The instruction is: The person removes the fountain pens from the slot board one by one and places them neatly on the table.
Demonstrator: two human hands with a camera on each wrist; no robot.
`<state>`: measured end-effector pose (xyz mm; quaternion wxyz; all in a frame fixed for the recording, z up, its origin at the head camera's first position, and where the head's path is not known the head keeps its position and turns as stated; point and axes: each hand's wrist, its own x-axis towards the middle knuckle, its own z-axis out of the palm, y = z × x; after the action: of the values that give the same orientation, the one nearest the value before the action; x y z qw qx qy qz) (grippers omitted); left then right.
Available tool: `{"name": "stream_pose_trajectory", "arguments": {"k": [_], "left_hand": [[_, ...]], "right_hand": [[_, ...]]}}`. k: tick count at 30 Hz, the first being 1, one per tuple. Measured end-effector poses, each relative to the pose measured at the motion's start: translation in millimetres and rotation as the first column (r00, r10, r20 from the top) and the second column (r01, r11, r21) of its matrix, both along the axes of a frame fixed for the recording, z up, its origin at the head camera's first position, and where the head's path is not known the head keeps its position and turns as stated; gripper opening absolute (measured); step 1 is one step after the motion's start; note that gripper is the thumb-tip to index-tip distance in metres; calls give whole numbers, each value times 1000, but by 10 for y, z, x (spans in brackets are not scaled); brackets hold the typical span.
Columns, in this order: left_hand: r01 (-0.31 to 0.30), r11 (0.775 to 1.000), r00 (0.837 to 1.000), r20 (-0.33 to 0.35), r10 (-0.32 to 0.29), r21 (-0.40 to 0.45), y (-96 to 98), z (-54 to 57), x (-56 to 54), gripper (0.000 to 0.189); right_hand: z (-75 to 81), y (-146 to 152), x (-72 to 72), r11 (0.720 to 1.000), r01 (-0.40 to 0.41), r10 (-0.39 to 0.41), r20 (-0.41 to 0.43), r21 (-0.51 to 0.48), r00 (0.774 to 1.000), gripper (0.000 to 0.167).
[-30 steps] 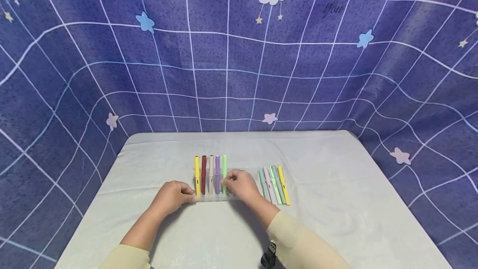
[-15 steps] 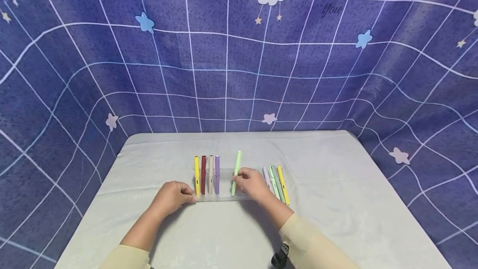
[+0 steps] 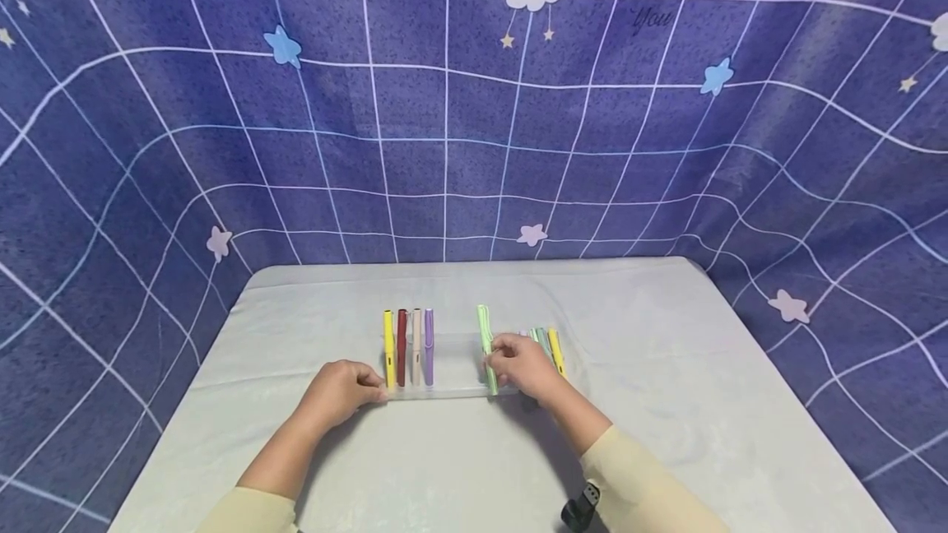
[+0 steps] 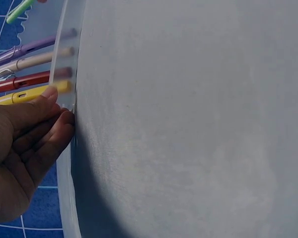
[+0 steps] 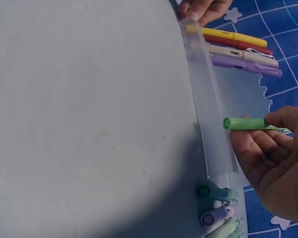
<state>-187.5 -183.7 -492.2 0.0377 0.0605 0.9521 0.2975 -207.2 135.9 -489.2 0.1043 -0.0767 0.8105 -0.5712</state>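
A clear plastic pen rack (image 3: 455,360) lies across the table. Its left end carries a yellow pen (image 3: 388,348), a dark red pen (image 3: 401,348), a beige pen (image 3: 417,348) and a purple pen (image 3: 429,348), side by side. At its front left corner my left hand (image 3: 341,391) pinches the rim, thumb on top in the left wrist view. My right hand (image 3: 524,364) pinches a light green pen (image 3: 484,321) between thumb and fingers, over the rack's right part. In the right wrist view the pen's end (image 5: 233,123) sits above the front lip, apart from the other pens.
Right of the rack lie several loose pens, partly behind my right hand, including a yellow one (image 3: 555,349) and a teal one (image 5: 213,192). A white cloth (image 3: 666,401) covers the table; a blue gridded curtain (image 3: 415,163) hangs behind.
My right hand has taken the light green pen out of its place beside the purple pen and carried it to the right. My left hand has stayed at the rack's corner.
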Motion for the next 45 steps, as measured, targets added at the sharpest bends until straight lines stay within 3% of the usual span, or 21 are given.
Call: {"name": "stream_pose_trajectory", "arguments": {"k": [7,13,25,34,45], "left_hand": [[14,1000,1000,-5,-14,-6,-28,-21,-10,9],[27,1000,999,-21,-28,-3,-23,-15,-14,9],[27,1000,1000,-14,-27,-5,-15,4,-2,10],[12,1000,1000,-5,-12,-5,-15,4,-15,10],[6,1000,1000,-1,-6,-7,0,-5,-23,11]], "right_hand": [[31,121,21,998,57,-57,-8,-2,998,14],[58,281,24,993,103,-102,-9,53,995,15],[106,848,-85,969,233,-236,27,84,971,26],[-20,1129,-54,906,252,-287,56,340,956,13],[-61,1097,-24,864,188,-258,90,467,962,6]]}}
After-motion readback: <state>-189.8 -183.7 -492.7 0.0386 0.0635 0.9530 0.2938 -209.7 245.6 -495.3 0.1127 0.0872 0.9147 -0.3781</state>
